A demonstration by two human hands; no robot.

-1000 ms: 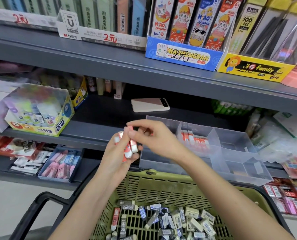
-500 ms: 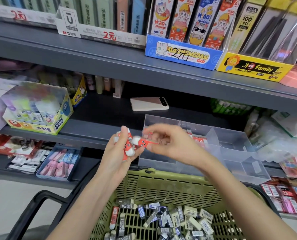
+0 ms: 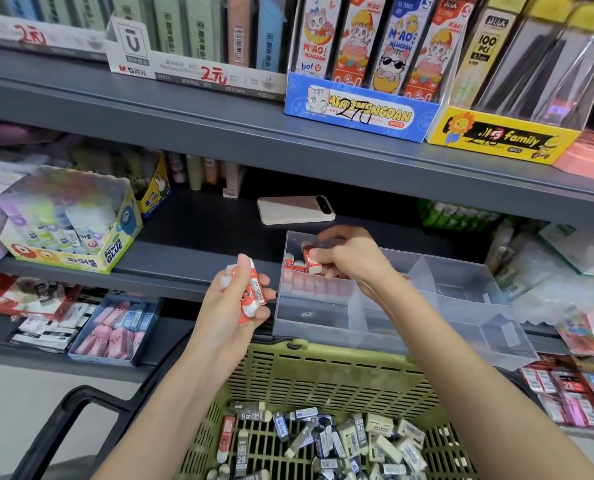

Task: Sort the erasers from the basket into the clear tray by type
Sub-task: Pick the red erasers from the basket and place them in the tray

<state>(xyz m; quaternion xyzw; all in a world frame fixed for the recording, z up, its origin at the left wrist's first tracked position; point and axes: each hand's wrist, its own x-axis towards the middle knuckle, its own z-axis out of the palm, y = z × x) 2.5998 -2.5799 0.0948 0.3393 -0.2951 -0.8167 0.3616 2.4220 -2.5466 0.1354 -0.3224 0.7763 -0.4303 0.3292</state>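
step: placing, mid-sort. we're putting one red eraser [image 3: 312, 262] into the far-left compartment of the clear tray [image 3: 461, 276].
right hand [image 3: 352, 261]: fingers curled, pinching that eraser, low over the compartment. we can't tell if it has touched the floor yet.
left hand [image 3: 231, 308]: in front of the tray's left wall, above the basket rim. it grips a bundle of red erasers [image 3: 250, 289], thumb up along its top end.
tray: a row of red erasers [image 3: 293, 266] already stands in that same compartment, just beside the one in hand. the other compartments look bare, but with clear walls we're not sure.
basket [image 3: 323, 356]: green, under our forearms. a pile of grey and white erasers [image 3: 340, 441] lies on its floor, with one stray red one [image 3: 227, 436] at the pile's left edge.
next move: our judgement is to line the eraser up with the row, let go, then go back to the bundle for another. the release must be clean so the row doesn't tip.
progress: only the reds are under way. the greys and whites need their own compartments, so most of the job is left.
vs 0.5 s ago: the right hand was at the left hand, drawing this eraser off the bundle. now it's clear of the bundle and over the tray.
vs 1.0 s ago: both hands met at the bundle.
unchanged: left hand and bundle in much the same spot. phone [image 3: 295, 209] still lies on the shelf behind the tray.
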